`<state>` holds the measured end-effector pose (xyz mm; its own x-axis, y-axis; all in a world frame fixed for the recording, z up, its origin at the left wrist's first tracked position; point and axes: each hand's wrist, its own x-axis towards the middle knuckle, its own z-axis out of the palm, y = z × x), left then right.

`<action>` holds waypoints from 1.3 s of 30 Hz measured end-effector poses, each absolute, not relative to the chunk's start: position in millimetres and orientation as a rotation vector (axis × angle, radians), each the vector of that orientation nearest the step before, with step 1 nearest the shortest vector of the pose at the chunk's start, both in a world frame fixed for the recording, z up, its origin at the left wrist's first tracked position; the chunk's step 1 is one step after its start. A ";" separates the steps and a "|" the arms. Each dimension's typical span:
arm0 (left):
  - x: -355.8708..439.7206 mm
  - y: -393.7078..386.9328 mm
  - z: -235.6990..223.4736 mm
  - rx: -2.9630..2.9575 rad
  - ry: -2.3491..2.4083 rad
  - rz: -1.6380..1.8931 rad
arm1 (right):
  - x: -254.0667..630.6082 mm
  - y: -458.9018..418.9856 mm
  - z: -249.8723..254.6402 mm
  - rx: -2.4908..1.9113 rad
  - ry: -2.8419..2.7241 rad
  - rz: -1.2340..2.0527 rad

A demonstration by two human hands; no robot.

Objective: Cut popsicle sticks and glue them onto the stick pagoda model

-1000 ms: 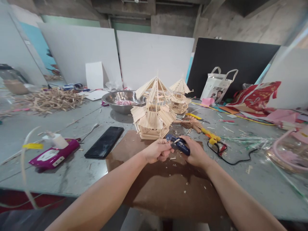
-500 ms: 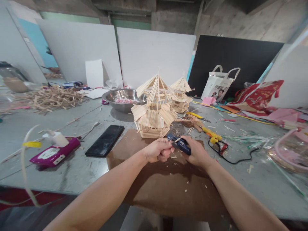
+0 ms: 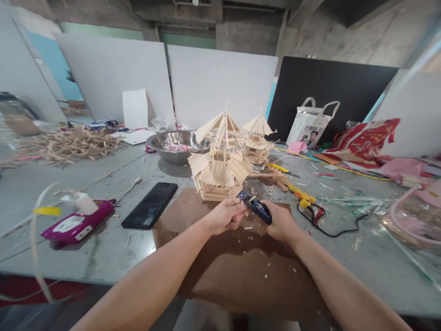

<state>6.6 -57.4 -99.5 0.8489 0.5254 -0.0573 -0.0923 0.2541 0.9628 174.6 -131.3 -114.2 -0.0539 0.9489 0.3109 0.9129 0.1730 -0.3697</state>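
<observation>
My right hand is closed round a dark blue-handled cutting tool; its exact kind is unclear. Close beside it, my left hand pinches a thin wooden stick, whose pale end shows at the tool's head. Both hands are over a brown board dotted with small wood scraps. Just behind them stands a tiered pavilion model built of thin wooden sticks. A smaller stick pavilion is behind it to the right.
A black phone and a purple power strip lie left. A steel bowl and a heap of sticks are farther back. To the right are a yellow glue gun with black cord, a yellow knife and clear plastic strips.
The view has tilted up slightly, so everything sits a little lower. My right hand's fingers have shifted slightly on the blue tool; my left hand keeps its pinch.
</observation>
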 end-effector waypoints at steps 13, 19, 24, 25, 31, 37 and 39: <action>13.6 -64.2 -107.0 1.979 0.711 1.038 | 174.1 -124.6 -117.0 -1.774 -1.929 0.101; 16.1 -71.0 -95.6 1.665 0.566 0.914 | 175.6 -126.1 -115.6 -1.713 -1.961 0.142; 12.4 -64.9 -100.4 1.310 0.450 0.627 | 179.1 -127.4 -112.3 -1.625 -2.012 0.087; 10.7 -62.4 -101.6 1.268 0.421 0.554 | 179.5 -127.6 -111.7 -1.612 -2.021 0.075; 2.2 -54.4 -101.5 1.131 0.335 0.326 | 179.5 -128.7 -112.2 -1.626 -2.061 0.069; 2.1 -56.1 -97.1 1.068 0.286 0.253 | 179.6 -130.8 -114.1 -1.628 -2.084 0.054; 2.4 -56.6 -97.1 1.054 0.277 0.251 | 179.4 -131.4 -113.7 -1.626 -2.088 0.053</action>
<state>2.4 -56.6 -97.1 0.9370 0.3334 -0.1040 -0.0702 0.4715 0.8790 179.4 -131.4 -113.7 -0.1706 0.9207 0.3510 0.9016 0.2896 -0.3212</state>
